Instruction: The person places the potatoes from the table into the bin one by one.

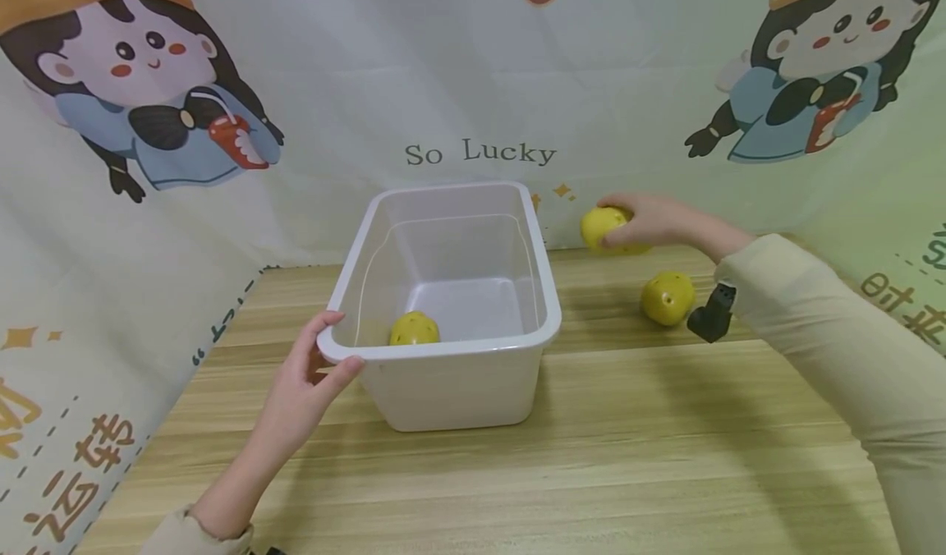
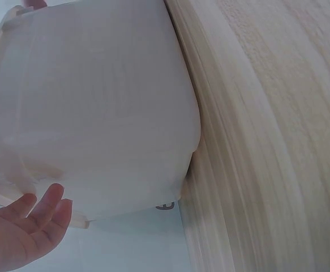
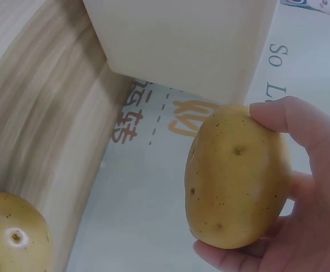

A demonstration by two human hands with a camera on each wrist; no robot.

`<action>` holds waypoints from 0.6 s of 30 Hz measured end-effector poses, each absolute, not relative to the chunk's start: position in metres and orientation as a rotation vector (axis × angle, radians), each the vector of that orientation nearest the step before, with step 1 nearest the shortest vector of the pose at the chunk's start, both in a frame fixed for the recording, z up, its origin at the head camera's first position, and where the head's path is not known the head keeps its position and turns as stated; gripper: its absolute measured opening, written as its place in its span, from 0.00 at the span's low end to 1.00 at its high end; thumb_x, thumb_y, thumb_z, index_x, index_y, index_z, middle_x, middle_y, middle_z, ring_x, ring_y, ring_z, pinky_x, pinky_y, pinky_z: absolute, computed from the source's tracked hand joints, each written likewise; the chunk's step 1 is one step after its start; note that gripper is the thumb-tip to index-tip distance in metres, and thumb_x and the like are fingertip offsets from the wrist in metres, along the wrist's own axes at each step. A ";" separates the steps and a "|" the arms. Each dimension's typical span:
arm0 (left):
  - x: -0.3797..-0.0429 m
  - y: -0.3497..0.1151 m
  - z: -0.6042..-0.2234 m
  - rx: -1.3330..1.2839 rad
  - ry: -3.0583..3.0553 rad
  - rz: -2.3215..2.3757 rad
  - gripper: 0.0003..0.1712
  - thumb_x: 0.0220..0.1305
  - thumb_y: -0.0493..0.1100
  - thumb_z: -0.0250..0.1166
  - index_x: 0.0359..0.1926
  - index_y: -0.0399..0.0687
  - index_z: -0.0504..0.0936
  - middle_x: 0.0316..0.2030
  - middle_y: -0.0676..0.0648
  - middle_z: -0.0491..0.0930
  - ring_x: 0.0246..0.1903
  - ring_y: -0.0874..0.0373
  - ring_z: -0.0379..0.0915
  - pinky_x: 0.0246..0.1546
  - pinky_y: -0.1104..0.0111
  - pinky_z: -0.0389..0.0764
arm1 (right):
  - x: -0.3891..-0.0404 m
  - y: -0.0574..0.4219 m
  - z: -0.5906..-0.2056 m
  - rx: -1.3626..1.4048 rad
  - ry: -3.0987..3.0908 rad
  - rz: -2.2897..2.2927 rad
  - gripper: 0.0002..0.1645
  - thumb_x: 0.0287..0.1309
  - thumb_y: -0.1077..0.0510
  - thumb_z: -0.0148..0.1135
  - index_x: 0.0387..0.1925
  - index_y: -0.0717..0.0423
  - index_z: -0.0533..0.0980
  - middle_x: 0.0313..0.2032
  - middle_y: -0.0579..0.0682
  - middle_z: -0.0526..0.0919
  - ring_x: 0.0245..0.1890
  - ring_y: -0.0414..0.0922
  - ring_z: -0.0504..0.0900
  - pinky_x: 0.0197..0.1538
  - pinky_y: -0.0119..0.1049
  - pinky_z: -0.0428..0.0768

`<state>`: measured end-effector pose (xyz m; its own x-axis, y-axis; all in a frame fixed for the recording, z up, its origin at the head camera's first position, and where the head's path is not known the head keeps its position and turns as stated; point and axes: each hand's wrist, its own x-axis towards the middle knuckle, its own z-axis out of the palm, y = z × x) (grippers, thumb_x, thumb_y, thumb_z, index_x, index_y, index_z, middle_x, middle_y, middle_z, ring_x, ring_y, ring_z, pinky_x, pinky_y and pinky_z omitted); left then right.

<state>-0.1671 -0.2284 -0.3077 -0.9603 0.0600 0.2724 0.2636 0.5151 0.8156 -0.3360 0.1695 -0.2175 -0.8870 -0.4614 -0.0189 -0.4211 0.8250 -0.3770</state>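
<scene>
A yellow potato with dark specks is gripped between the thumb and fingers of my right hand, raised to the right of a white plastic bin. Below that hand, a second potato lies on the table; the right wrist view also shows it at the lower left. Inside the bin, near its front left corner, a third potato is partly hidden by the front wall. My left hand holds the bin's rim at that corner, thumb on the front edge and fingers along the left side.
The wood-grain table runs under the bin. A pale printed cloth with cartoon figures and lettering hangs close behind and along both sides. A small black device is worn at the right sleeve cuff.
</scene>
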 end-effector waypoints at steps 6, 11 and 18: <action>-0.167 -0.228 -0.307 -0.279 -2.541 -1.429 0.30 0.64 0.41 0.57 0.63 0.49 0.56 0.54 0.36 0.69 0.39 0.55 0.72 0.37 0.72 0.75 | -0.336 0.167 -0.210 -0.712 2.894 -0.536 0.42 0.50 0.50 0.58 0.64 0.64 0.58 0.50 0.64 0.72 0.41 0.54 0.70 0.43 0.49 0.69; -0.167 -0.227 -0.306 -0.284 -2.533 -1.442 0.30 0.64 0.40 0.57 0.63 0.50 0.56 0.55 0.36 0.69 0.38 0.56 0.72 0.36 0.73 0.75 | -0.336 0.163 -0.203 -0.693 2.896 -0.518 0.42 0.51 0.49 0.57 0.64 0.63 0.58 0.50 0.64 0.72 0.42 0.55 0.70 0.44 0.49 0.69; -0.167 -0.228 -0.306 -0.273 -2.542 -1.422 0.30 0.63 0.41 0.57 0.63 0.50 0.57 0.53 0.36 0.70 0.37 0.60 0.73 0.37 0.73 0.75 | -0.334 0.156 -0.195 -0.700 2.895 -0.497 0.41 0.51 0.50 0.56 0.64 0.62 0.58 0.51 0.64 0.71 0.43 0.55 0.69 0.45 0.49 0.68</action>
